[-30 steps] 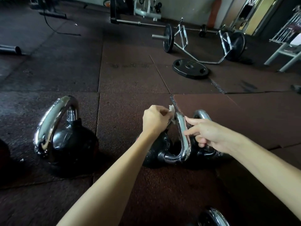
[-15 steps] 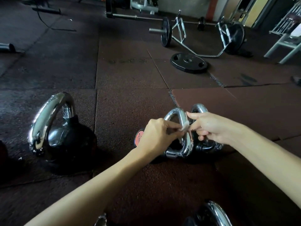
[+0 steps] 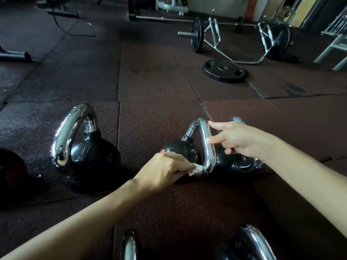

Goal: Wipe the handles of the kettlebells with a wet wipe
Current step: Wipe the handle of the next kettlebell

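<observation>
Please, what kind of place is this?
Most likely a gym: kettlebells with chrome handles stand on rubber floor tiles, and a plate-loaded trap bar and a loose weight plate lie further back.

A gym floor: dark rubber floor tiles, chrome-handled kettlebells in the foreground; beyond them, a hex bar and loose weight plate.
</observation>
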Tool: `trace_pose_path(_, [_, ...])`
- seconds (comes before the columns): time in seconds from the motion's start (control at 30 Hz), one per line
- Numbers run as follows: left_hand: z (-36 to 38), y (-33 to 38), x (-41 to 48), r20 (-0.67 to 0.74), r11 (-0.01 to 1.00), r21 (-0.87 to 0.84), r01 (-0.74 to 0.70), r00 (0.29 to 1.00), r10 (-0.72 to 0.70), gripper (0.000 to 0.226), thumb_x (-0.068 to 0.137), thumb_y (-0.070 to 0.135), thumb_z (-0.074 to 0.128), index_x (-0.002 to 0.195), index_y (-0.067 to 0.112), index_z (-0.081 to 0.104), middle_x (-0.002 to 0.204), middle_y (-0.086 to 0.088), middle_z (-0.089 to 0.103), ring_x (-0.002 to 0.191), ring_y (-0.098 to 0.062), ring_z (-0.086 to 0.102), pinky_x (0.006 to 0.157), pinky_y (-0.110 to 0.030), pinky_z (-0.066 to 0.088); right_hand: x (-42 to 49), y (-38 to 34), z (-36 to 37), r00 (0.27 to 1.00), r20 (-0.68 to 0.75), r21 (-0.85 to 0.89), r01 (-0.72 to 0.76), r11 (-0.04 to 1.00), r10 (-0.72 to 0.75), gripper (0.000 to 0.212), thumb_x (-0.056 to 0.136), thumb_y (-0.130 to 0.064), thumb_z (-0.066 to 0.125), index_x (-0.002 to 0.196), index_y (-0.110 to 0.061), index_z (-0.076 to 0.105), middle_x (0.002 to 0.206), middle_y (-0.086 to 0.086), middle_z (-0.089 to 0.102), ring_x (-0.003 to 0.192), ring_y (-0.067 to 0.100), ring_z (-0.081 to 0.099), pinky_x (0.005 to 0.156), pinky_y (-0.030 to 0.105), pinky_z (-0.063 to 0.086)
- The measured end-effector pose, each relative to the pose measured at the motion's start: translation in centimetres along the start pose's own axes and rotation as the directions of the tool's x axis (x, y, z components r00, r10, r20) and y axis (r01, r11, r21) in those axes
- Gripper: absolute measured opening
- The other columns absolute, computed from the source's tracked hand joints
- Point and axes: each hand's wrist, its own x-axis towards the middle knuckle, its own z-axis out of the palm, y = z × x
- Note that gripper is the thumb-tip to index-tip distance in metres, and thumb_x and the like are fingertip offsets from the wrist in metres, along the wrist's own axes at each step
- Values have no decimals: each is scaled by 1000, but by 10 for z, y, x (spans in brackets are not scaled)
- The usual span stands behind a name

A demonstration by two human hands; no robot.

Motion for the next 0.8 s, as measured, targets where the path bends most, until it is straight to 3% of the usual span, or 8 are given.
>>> trace_pose_path(0.1, [-20, -17, -12, 115, 972, 203, -115, 989, 93, 27, 98, 31, 56, 112, 30, 79, 100, 12, 76, 85, -14, 71, 74, -29, 60, -4, -11, 18, 999, -24, -18, 29, 999, -29, 78, 89, -7, 78, 152, -41, 46, 144, 8, 55, 66, 4, 56, 54, 26, 42])
trace_pose_path(0.17, [-37, -19, -17, 10, 975, 223, 1, 1000, -3, 23, 97, 34, 60, 110, 33, 79, 97, 14, 77, 84, -8, 71, 73, -28, 59, -1, -22, 33, 995, -58, -89, 77, 993, -82, 78, 89, -12, 79, 152, -42, 45, 158, 6, 43, 90, 10, 59, 55, 27, 42])
trace_pose_path(0.23, [-53, -15, -21, -217, 958, -2, 288, 935, -281, 13, 94, 37, 73, 100, 31, 83, 83, 19, 77, 72, 6, 67, 67, -21, 56, 3, -36, 49, 989, -47, -136, 130, 982, -138, 77, 90, -14, 78, 154, -40, 43, 162, 2, 39, 104, 12, 59, 62, 28, 42])
trace_pose_path(0.3, [-65, -10, -20, -280, 793, -390, 468, 760, -587, 9, 89, 30, 80, 90, 22, 83, 76, 18, 78, 63, 16, 58, 60, -5, 43, 8, -50, 60, 985, -22, -154, 165, 974, -171, 75, 92, -14, 76, 155, -35, 42, 164, 0, 38, 123, 19, 55, 73, 31, 42])
trace_pose_path(0.43, [-83, -7, -13, -191, 514, -739, 435, 597, -779, 17, 90, 19, 78, 86, 2, 79, 71, 13, 70, 65, 9, 57, 64, -6, 41, 3, -63, 55, 980, 34, -302, 197, 933, -196, 75, 89, -24, 80, 154, -35, 44, 153, 2, 51, 74, 12, 53, 66, 28, 45])
trace_pose_path(0.53, [-90, 2, -5, -75, 438, -787, 434, 637, -767, 23, 93, 27, 75, 82, 7, 75, 61, 12, 56, 54, -1, 42, 50, -15, 33, -8, -61, 49, 940, 31, -442, 319, 839, -341, 61, 83, -37, 84, 140, -42, 60, 137, -6, 64, 112, 14, 62, 88, 30, 41])
trace_pose_path(0.63, [-91, 16, 8, -38, 462, -782, 418, 708, -705, 19, 97, 18, 69, 81, 8, 72, 52, 18, 55, 45, 4, 44, 47, -8, 34, -15, -62, 52, 877, 107, -215, 480, 851, -468, 35, 87, -38, 80, 122, -40, 74, 112, -16, 77, 118, -1, 62, 99, 24, 42])
trace_pose_path(0.8, [-91, 19, 24, -71, 461, -803, 379, 706, -705, 9, 91, 10, 75, 86, 3, 73, 60, 11, 69, 54, 6, 61, 57, -4, 43, -15, -66, 40, 856, 60, 3, 514, 858, -514, 21, 95, -37, 72, 108, -26, 82, 96, -13, 79, 63, -2, 55, 61, 13, 40])
